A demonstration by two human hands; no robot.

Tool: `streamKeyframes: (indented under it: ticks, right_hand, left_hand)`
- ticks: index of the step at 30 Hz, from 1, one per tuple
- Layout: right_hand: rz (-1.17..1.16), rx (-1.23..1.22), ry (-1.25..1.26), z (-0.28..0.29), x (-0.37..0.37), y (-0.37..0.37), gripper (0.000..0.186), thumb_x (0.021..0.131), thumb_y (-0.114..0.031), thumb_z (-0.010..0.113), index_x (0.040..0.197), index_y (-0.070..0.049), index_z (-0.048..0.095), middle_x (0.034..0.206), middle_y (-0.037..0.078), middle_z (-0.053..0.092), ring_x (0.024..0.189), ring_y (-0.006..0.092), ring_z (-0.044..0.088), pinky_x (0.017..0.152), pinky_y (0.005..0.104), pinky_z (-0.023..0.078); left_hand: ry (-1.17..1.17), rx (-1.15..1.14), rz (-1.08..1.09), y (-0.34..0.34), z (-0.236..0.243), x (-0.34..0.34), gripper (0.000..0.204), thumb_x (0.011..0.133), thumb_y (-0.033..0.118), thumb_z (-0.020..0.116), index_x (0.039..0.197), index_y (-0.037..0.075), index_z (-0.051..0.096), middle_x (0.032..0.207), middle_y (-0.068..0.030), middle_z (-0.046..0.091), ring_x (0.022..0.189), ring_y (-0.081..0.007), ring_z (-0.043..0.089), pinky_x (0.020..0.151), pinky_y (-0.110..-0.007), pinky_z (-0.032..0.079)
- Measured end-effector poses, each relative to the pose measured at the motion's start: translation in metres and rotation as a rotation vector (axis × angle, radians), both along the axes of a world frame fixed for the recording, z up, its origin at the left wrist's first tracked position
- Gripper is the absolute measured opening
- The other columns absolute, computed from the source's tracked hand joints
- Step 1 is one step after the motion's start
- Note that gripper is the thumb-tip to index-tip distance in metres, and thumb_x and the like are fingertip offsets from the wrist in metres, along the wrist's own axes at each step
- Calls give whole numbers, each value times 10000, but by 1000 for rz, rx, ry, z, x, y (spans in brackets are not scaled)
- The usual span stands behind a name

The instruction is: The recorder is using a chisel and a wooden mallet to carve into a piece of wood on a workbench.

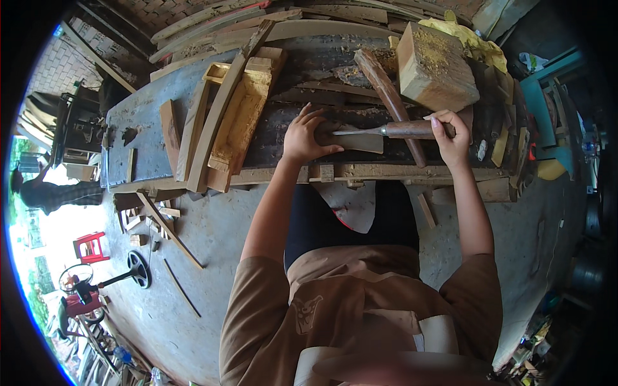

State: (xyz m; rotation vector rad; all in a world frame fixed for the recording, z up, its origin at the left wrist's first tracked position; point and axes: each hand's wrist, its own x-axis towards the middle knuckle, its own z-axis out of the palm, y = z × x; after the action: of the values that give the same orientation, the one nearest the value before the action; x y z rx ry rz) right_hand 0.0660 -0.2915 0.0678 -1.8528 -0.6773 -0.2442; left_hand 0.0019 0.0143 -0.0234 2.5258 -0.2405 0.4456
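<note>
My right hand [452,136] is closed round the back end of the brown wooden handle of a chisel [412,130]. Its narrow metal blade points left and lies over a small flat piece of wood [367,143] on the workbench. At the left end of that piece, my left hand [304,136] grips it, with the thumb on the near side and the fingers toward the far side. Part of the piece is hidden by this hand. A dark, round wooden bar [384,83] slants across the bench and passes beneath the chisel handle.
A large wood block [438,71] sprinkled with sawdust stands at the back right, beside a yellow cloth [473,44]. Long boards [222,116] lie on the left of the bench [148,80]. Offcuts and a red stool [91,248] are on the floor at left; another person [58,192] is beyond.
</note>
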Motion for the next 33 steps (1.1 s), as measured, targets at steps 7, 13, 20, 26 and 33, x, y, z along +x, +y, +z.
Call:
streamKeyframes:
  ticks: [7, 13, 20, 26, 33]
  right_hand:
    - [107, -14, -140, 28, 6, 16, 78, 769, 1, 584, 795, 4, 510, 823, 85, 584, 791, 149, 554, 744, 259, 428]
    - [211, -35, -235, 50, 19, 41, 112, 752, -11, 612, 814, -17, 519, 829, 81, 558, 782, 167, 546, 741, 270, 432]
    - [225, -41, -241, 72, 30, 72, 232, 771, -73, 623, 972, -40, 513, 849, 47, 562, 797, 136, 555, 743, 251, 443]
    - [272, 176, -121, 62, 42, 121, 331, 786, -120, 637, 1067, -46, 476, 801, 38, 581, 782, 115, 565, 716, 237, 450]
    - [492, 689, 639, 6, 58, 149, 157, 775, -114, 637, 851, -84, 502, 713, 28, 511, 649, 130, 497, 603, 264, 401]
  left_hand:
    - [-27, -15, 4, 2, 0, -2, 713, 474, 539, 763, 924, 4, 621, 1122, -114, 560, 1189, -298, 409, 964, -379, 368]
    - [-24, -10, 6, 1, -1, -1, 730, 474, 556, 756, 936, 8, 617, 1114, -113, 562, 1187, -290, 411, 967, -373, 364]
    - [-9, -15, 10, 1, -1, -1, 739, 474, 558, 755, 955, 16, 611, 1116, -109, 560, 1190, -286, 407, 971, -373, 359]
    - [-31, -34, 10, 2, -1, 0, 731, 467, 545, 762, 947, 16, 612, 1106, -110, 564, 1176, -292, 420, 964, -375, 365]
    - [-69, -47, 1, 1, -3, 2, 722, 467, 544, 760, 939, 17, 615, 1103, -110, 566, 1168, -291, 428, 958, -373, 370]
